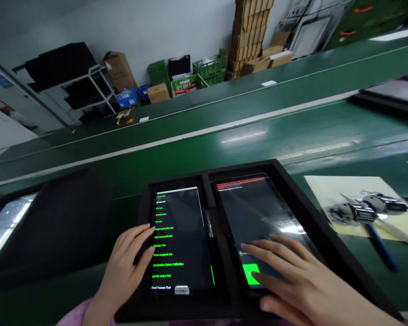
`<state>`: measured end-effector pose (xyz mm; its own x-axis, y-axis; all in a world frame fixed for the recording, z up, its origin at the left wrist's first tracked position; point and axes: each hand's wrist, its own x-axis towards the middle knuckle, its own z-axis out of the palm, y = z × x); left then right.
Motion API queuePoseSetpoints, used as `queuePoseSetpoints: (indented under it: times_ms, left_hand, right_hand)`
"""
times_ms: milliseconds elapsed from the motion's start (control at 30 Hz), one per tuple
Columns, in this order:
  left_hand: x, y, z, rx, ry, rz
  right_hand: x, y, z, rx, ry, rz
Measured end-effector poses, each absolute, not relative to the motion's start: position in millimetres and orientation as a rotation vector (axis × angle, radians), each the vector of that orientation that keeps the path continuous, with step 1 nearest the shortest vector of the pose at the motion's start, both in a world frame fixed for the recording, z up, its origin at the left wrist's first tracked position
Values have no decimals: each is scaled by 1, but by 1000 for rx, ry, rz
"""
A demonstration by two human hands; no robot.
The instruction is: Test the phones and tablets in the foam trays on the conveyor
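We have two tablets lying screen-up in the black tray (289, 190), one in each compartment, and both screens are lit. The left tablet (187, 235), in the tray's left compartment, looks to us the further along: most test names in its list are green, which we take to mean passed, while the RF CALI and front camera lines stand in white and so appear to be left. Whatever lies past the visible part of the list, we cannot tell. The right tablet (251, 213), in the tray's right compartment, seems to be midway through a check, with blurred red text and a white prompt at the top of its screen and a green button (250, 274) near the bottom; no list of results shows there. Our left hand (127, 258), at the tray's left side, has thumb and fingers loosely parted, their tips by the left tablet's edge, gripping nothing. Our right hand (295, 276) reaches over the tray's right compartment with fingers spread and nothing held; one finger is at the green button, though we cannot tell whether it presses. To the right of the tray, shiny metal items (360, 210) lie on a pale sheet (318, 185).
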<state>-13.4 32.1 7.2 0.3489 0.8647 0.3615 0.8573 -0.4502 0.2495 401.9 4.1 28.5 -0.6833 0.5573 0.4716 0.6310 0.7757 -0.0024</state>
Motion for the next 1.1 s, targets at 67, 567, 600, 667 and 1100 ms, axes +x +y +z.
queuePoseSetpoints:
  times_ms: [67, 567, 600, 667, 1100]
  left_hand:
    - [2, 74, 11, 2565, 1620, 667]
    - [15, 124, -3, 2588, 1738, 899]
    - [16, 126, -4, 2591, 1742, 901]
    - [17, 129, -7, 2606, 1735, 878]
    - [11, 135, -13, 2634, 1761, 592]
  right_hand:
    - [399, 33, 32, -931, -2519, -163]
    - [394, 120, 11, -1345, -2292, -215]
    - [395, 121, 10, -1356, -2283, -219]
    - [395, 125, 6, -1366, -2291, -221]
    - [391, 130, -4, -1423, -2362, -21]
